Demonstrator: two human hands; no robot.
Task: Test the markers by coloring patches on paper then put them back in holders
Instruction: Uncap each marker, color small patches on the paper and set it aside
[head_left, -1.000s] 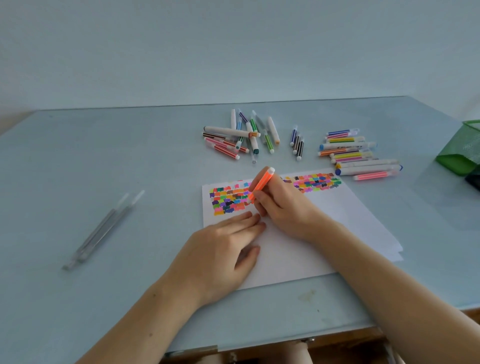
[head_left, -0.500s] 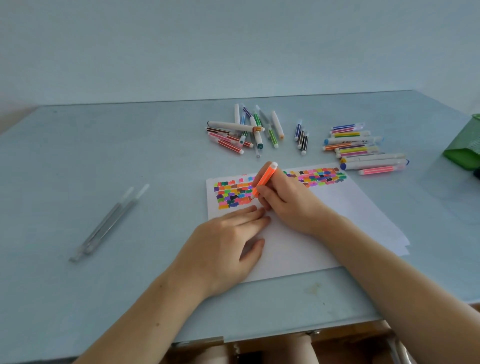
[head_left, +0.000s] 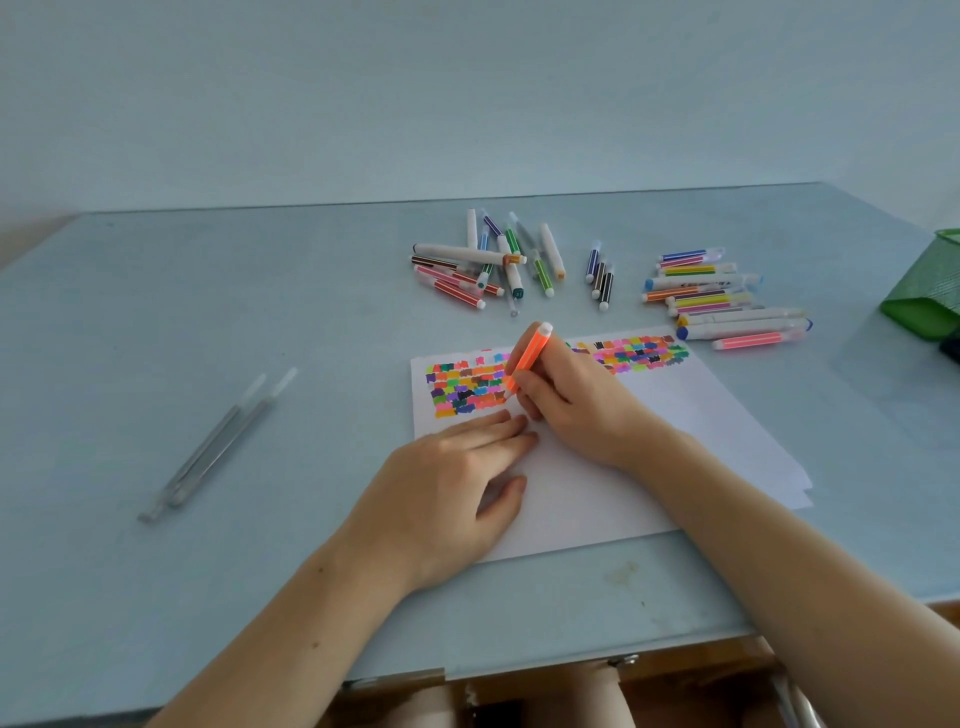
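The left hand (head_left: 451, 488) lies flat, fingers straight, pressing the paper (head_left: 597, 483) onto the worktop (head_left: 208, 332). Just beyond, the right hand (head_left: 576, 405) grips an orange marker (head_left: 525, 364), its tip down among the colored patches (head_left: 467, 387). Farther back lie loose markers (head_left: 493, 262), with more (head_left: 727, 299) to the right beside a green holder (head_left: 930, 291).

Both forearms come in from the bottom edge, bare, angled toward the middle. The left hand (head_left: 457, 483) lies flat, palm down, fingers straight and together pointing up-right, thumb tucked out to the side. The right hand (head_left: 576, 400) sits just beyond it, wrist low, fingers curled tight in a writing grip round a marker (head_left: 525, 358), which tilts up and away from the knuckles.
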